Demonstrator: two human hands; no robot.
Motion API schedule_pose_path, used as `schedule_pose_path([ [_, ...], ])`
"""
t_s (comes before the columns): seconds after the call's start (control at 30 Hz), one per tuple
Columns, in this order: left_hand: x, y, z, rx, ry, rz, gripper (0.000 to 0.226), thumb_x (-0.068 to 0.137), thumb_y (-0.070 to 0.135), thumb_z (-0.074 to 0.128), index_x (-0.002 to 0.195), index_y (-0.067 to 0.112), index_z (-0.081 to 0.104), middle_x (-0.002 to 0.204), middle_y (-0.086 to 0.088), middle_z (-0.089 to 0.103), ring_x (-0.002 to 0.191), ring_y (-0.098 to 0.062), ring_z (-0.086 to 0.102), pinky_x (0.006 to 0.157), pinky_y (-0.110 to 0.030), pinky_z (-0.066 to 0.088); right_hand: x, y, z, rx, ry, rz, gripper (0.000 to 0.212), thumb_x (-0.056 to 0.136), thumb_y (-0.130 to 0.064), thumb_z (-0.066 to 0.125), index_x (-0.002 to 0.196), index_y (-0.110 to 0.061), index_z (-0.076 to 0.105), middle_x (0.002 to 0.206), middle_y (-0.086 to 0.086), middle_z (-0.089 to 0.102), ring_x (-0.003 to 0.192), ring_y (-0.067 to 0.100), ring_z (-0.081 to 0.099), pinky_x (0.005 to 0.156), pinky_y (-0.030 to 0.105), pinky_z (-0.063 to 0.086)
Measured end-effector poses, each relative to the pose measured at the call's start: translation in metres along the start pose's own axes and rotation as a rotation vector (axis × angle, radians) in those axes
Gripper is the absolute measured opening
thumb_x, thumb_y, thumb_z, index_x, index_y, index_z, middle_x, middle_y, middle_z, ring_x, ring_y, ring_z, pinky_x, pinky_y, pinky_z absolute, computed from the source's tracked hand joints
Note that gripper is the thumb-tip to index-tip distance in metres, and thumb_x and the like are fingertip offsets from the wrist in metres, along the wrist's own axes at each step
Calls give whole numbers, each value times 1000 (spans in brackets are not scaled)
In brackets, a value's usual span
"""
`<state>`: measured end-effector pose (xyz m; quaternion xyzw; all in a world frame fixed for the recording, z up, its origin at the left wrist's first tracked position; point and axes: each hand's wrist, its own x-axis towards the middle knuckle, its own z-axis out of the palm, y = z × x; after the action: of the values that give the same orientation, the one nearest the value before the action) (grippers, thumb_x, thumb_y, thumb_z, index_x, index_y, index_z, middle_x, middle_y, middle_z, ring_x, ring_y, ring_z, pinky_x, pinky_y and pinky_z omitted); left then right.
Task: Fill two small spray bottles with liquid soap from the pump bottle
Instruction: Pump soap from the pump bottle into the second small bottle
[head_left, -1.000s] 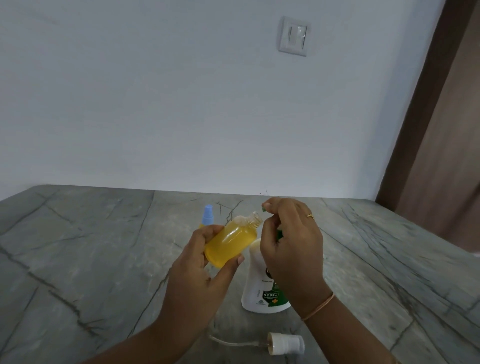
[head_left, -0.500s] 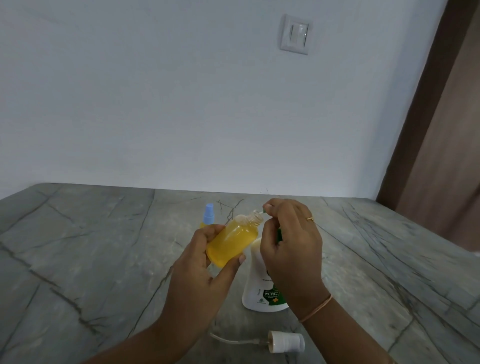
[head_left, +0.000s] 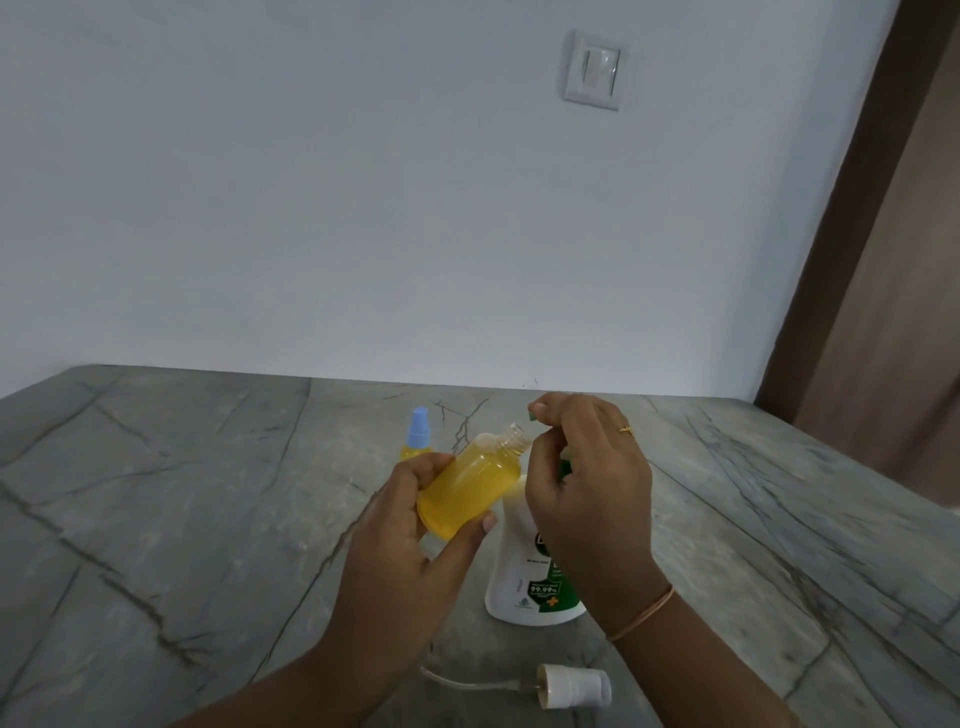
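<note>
Grey veined stone makes up the desk (head_left: 182, 519), set against a plain white wall. The left hand (head_left: 410, 525) grips the open spray bottle (head_left: 467, 488) around its belly, tilted with the bare threaded neck toward the right hand (head_left: 592, 493). It is nearly full of yellow soap. It looks like light, thin plastic that would be slick if soap dribbles, so the mid-body hold seems right.

The right hand curls over the green head of the pump bottle (head_left: 524, 587), which stands directly beneath it. How full that white bottle is cannot be seen.

Beyond the left hand stands the capped spray bottle (head_left: 418, 436), with yellow showing below its blue top. Nearer than both hands lies the white spray head (head_left: 574, 687), its dip tube trailing.
</note>
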<state>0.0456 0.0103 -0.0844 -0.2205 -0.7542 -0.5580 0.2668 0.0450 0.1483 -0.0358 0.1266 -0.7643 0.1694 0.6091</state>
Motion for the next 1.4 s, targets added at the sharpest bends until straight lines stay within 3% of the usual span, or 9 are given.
schedule_pose_path([
  [0.13, 0, 0, 0, -6, 2, -16, 37, 65, 46, 65, 96, 46, 44, 97, 30, 53, 96, 7, 55, 69, -4, 45, -5, 0, 2, 13, 22, -20, 21, 79, -4, 43, 82, -2, 64, 82, 7, 66, 80, 19, 60, 64, 29, 51],
  [0.23, 0, 2, 0, 12, -7, -25, 38, 64, 48, 63, 96, 46, 42, 97, 30, 51, 91, 3, 57, 67, -5, 44, -7, 0, 3, 15, 24, -28, 22, 79, -3, 43, 82, -1, 65, 82, 7, 67, 80, 20, 61, 64, 29, 52],
  [0.43, 0, 1, 1, 22, -5, -17, 40, 63, 49, 62, 97, 46, 41, 101, 29, 49, 93, 0, 56, 76, -11, 41, -2, -1, 0, -2, -2, -4, 23, 79, -7, 42, 83, -4, 63, 80, 5, 67, 76, 19, 62, 61, 26, 50],
  [0.8, 0, 3, 0, 24, -6, -27, 39, 63, 49, 62, 95, 47, 41, 98, 30, 50, 89, 0, 56, 66, 1, 42, -5, -1, 0, 19, 25, -24, 22, 79, -4, 42, 81, -2, 64, 80, 7, 66, 76, 20, 62, 62, 28, 52],
  [1.0, 1, 0, 0, -5, -5, -19, 41, 62, 52, 62, 98, 46, 43, 102, 26, 53, 94, -4, 58, 74, -13, 47, -3, -1, -1, 7, 11, -4, 22, 79, -7, 42, 82, -4, 64, 80, 4, 66, 76, 17, 61, 60, 26, 51],
  [1.2, 1, 3, 0, 9, 0, -9, 37, 64, 49, 62, 96, 46, 43, 97, 29, 52, 97, 9, 53, 69, -2, 44, -5, 0, 1, 10, 23, -18, 21, 79, -4, 43, 82, -2, 64, 81, 6, 66, 79, 19, 60, 63, 28, 51],
  [1.4, 0, 3, 0, 0, 6, -12, 40, 63, 50, 63, 97, 46, 43, 100, 26, 54, 93, -5, 59, 74, -12, 48, -7, 1, 1, 10, 31, -30, 22, 79, -3, 43, 82, -2, 65, 82, 7, 67, 80, 19, 61, 66, 27, 52],
])
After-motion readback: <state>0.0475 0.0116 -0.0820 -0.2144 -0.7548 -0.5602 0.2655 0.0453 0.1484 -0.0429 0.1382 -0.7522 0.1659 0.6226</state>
